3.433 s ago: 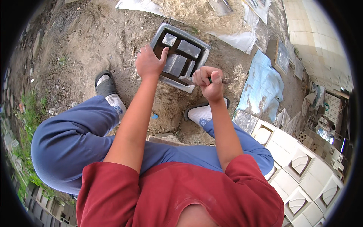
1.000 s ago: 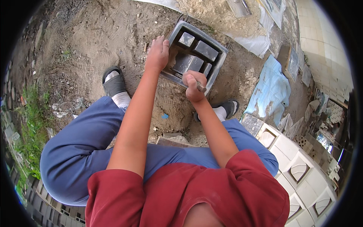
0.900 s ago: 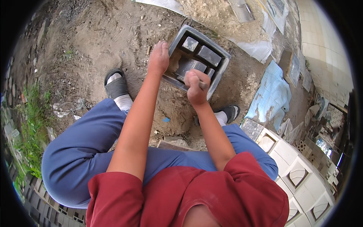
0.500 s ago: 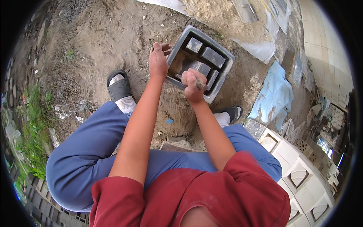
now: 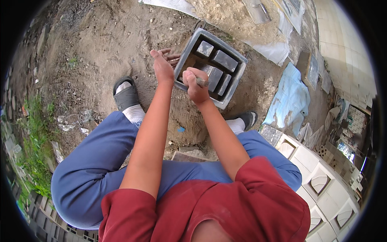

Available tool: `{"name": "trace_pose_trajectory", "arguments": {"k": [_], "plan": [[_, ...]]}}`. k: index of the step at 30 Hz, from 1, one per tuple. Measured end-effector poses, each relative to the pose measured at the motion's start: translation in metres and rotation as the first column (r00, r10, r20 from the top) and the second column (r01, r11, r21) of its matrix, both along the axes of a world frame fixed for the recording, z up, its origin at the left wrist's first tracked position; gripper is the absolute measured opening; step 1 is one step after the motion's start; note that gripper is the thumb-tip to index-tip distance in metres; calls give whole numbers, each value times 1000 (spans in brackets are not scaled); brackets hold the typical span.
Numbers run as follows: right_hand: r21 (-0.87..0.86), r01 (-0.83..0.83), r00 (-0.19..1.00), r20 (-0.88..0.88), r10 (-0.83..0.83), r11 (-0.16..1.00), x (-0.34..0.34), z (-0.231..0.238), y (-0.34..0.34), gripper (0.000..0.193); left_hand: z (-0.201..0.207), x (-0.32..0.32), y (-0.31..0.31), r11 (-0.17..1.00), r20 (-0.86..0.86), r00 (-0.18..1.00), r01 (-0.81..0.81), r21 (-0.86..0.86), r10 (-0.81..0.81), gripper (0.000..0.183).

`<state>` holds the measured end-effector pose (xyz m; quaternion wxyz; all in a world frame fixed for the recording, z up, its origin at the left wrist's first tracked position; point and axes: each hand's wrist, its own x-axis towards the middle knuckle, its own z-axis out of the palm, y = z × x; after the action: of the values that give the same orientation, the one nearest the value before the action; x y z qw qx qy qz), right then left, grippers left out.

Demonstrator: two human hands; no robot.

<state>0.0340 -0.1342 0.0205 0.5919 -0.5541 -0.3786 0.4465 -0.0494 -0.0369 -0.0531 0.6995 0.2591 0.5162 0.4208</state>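
A grey, box-shaped mould [image 5: 236, 85] lies on the ground in front of me, tilted in the view. Several raised dark blocks [image 5: 225, 61] stand inside it, with deep gaps between them. My right hand [image 5: 195, 85] is closed around a short, rough stick-like handle [image 5: 202, 82] over the mould's lower left part. The tool's other end is hidden, so I cannot tell its kind. Beside the mould's left wall, my left hand [image 5: 163, 70] is open, fingers stretched toward the rim. Whether they touch it I cannot tell.
A wire loop [image 5: 199, 24] sticks up at the mould's far corner. Blue sheeting [image 5: 289, 97] and white sheeting [image 5: 274, 52] lie to the right. Pale hollow blocks [image 5: 318, 183] are stacked at lower right. My sandalled feet [image 5: 126, 97] flank the work spot; weeds [image 5: 38, 141] grow at left.
My right hand has shifted left with the handle, baring more of the blocks near the mould's lower right. My left hand has moved slightly nearer to me, its fingers more spread.
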Motion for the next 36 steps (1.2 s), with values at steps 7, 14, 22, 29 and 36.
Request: {"name": "trace_pose_trajectory", "arguments": {"k": [7,14,22,29,36], "plan": [[-6,17,978,209,-15,1000,-10,-5,4,41,12,1,-6,1000,-111,993,27,2,-27,94],[0,26,999,-26,-26,1000,0,-5,-3,37,0,4,-4,999,-212,976,-38,15,40,90],[-45,9,990,140,-3,999,-6,-3,2,35,6,2,-6,997,-156,985,-72,18,73,93],[-6,25,999,37,-24,1000,-5,5,0,34,2,2,-2,991,-72,990,-128,-39,125,92],[13,7,978,208,-10,1000,-6,3,3,32,5,3,-1,991,-197,974,-125,-36,116,89]]}}
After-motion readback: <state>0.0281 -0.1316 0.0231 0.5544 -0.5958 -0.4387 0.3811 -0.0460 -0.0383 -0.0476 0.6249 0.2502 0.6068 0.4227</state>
